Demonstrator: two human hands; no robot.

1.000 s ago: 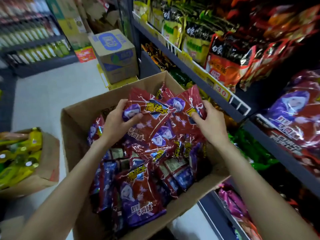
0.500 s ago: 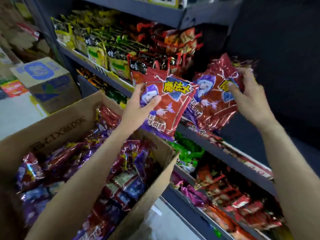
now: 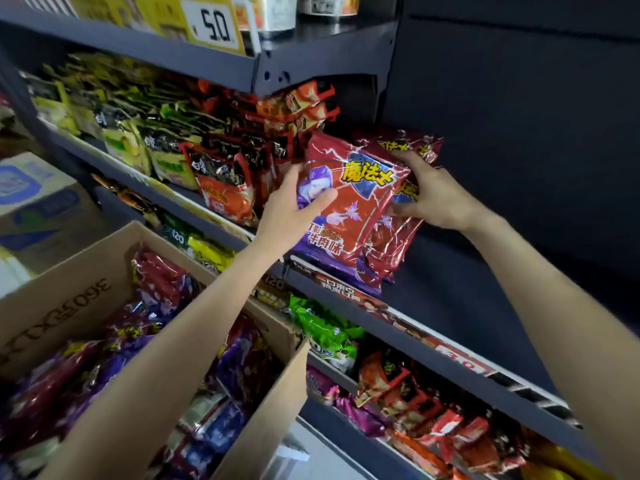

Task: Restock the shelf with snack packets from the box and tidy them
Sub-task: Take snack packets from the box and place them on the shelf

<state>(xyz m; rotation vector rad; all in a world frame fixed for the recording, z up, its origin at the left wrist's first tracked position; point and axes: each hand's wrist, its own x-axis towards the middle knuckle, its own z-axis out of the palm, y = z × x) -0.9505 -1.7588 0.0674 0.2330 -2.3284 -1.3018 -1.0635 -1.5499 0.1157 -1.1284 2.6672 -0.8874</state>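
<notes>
Since only the head view shows them, the glossy red-and-purple foil snack packets [image 3: 349,216] stand at the dark metal shelf [image 3: 391,313] edge, left hand [image 3: 294,209] and right hand [image 3: 429,199] fingers clamped on their sides; they look light, crinkly, slippery, best held by the edges.

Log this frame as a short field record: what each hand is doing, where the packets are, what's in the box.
left hand: grips front red snack packet
right hand: holds red packets behind
packets: upright at the middle shelf edge, beside the black and red packets
cardboard box: open, many red and purple packets inside
</notes>
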